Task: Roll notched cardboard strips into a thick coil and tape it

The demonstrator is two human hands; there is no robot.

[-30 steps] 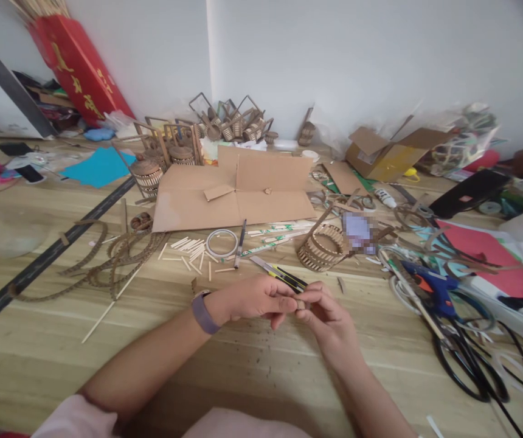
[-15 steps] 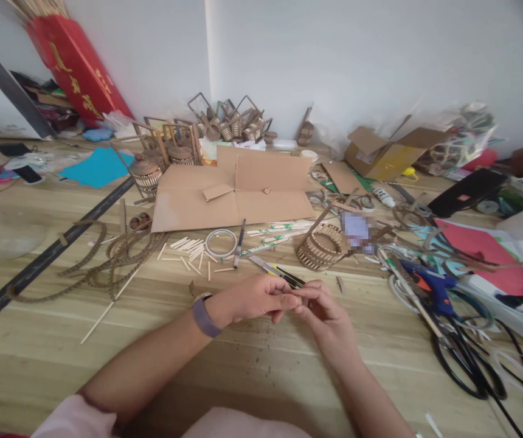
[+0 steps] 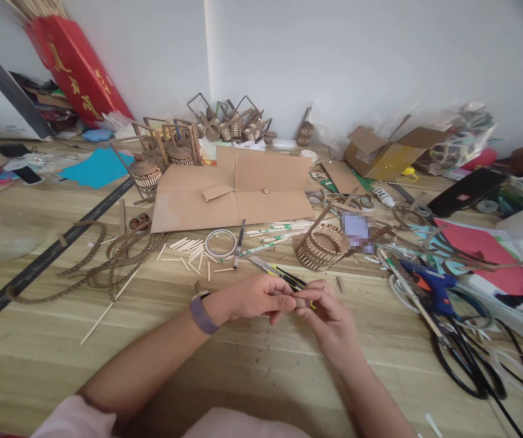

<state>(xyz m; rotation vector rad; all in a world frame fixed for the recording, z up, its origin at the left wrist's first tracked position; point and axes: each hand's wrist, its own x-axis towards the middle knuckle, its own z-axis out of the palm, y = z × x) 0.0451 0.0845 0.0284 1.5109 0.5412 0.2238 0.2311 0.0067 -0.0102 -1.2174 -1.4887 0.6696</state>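
My left hand [image 3: 255,297] and my right hand [image 3: 328,316] meet fingertip to fingertip over the wooden floor [image 3: 243,365]. Both are closed in a pinch on a small brown cardboard piece [image 3: 298,302] held between them; most of it is hidden by the fingers. A purple band sits on my left wrist. Just beyond the fingers lies a yellow and black utility knife [image 3: 280,274]. A round cardboard basket frame [image 3: 320,246] stands a little farther back.
A flat cardboard sheet [image 3: 234,191], short wooden sticks [image 3: 191,252], a white ring [image 3: 221,242] and corrugated strips [image 3: 115,258] lie ahead and left. A blue glue gun [image 3: 428,285] with black cables and red paper [image 3: 484,252] are at right. Finished small baskets [image 3: 170,152] line the wall.
The hands stay together in almost the same place; the fingers shift slightly around the small piece. Nothing else has moved.
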